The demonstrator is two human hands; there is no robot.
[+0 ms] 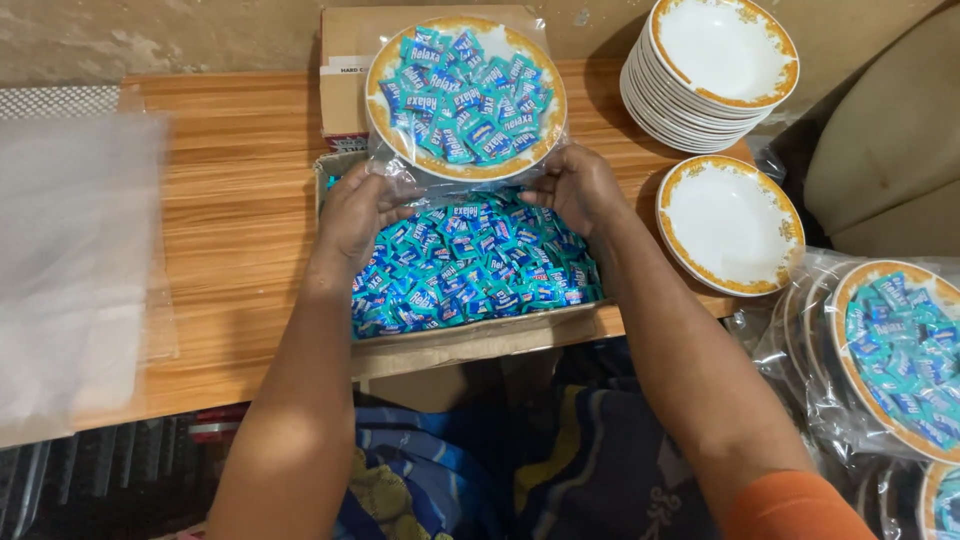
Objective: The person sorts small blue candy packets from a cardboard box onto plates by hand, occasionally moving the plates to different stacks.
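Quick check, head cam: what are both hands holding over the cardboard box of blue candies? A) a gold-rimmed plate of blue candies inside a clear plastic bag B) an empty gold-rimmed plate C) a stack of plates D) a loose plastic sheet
A: the left hand and right hand grip the clear plastic bag around the gold-rimmed white plate of blue wrapped candies, above the open cardboard box of candies.

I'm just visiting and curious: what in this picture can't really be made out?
- Head view: fingertips of the left hand and right hand, tucked under the wrapped plate of sweets.
- Cardboard box bottom, buried under blue sweets.
- Wrapped plates at right, cut off by the edge.
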